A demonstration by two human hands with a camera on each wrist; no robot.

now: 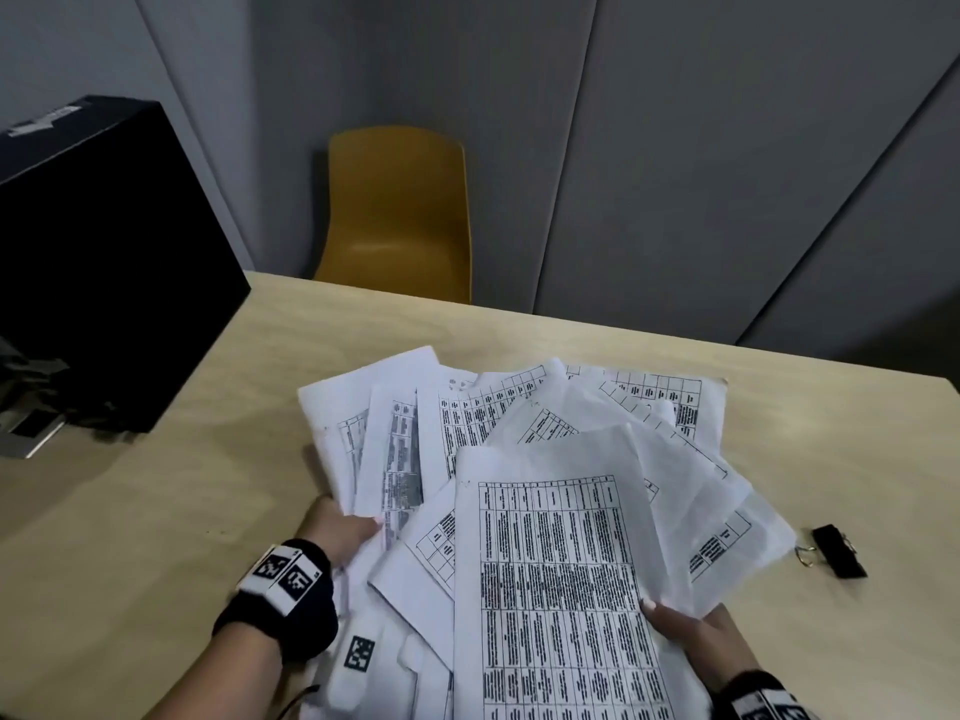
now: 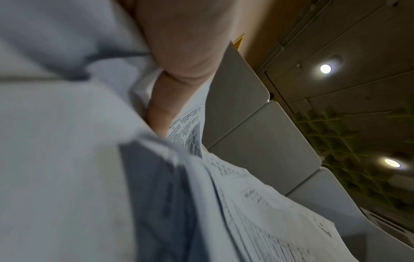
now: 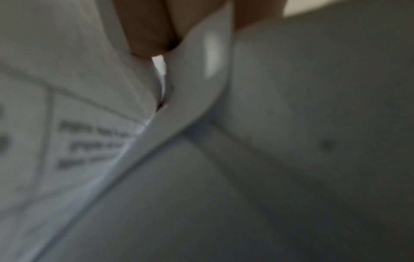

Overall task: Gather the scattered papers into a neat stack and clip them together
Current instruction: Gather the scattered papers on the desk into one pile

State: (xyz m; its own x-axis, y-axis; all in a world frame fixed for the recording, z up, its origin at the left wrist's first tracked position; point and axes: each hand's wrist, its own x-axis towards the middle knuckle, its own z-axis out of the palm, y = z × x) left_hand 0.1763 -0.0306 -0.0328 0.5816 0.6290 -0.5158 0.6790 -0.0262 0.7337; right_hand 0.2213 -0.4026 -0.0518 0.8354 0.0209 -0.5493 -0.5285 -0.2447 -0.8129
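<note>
Surface: a light wood-grain table [image 1: 218, 459], matt, with grey panelled walls [image 1: 675, 174] behind its far edge and a mustard-yellow chair [image 1: 400, 215] pushed up to that edge. The left wrist view shows a ceiling with two round lights [image 2: 325, 68] and a green lattice panel.

Task items: the papers [image 1: 550, 511], white sheets printed with tables, are fanned in a loose, uneven spread between the two hands and beyond their fingertips. The left hand [image 1: 340, 527] grasps the near left edge of the fan, fingers tucked under the sheets and thumb [image 2: 165, 109] against them. The right hand [image 1: 691, 628] grasps the near right edge of the top sheet, thumb on top and fingers beneath. A black binder clip [image 1: 836, 550] lies flat on the table beyond and to the right of the right hand, just beside the rightmost sheet corner, not touching either hand.

Edges and room: bare table runs left of the left hand up to a black box [image 1: 104, 262] standing at the far left, with a grey device [image 1: 31, 423] at its foot. Open table also lies beyond the papers to the far edge, and right of the clip.

Writing: the table text on the sheets is too blurred to read. Both wrists carry black bands with black-and-white square code markers [image 1: 283, 574]; a similar marker shows on white material [image 1: 358, 653] beneath the left wrist. A pale label on the box top is illegible.
</note>
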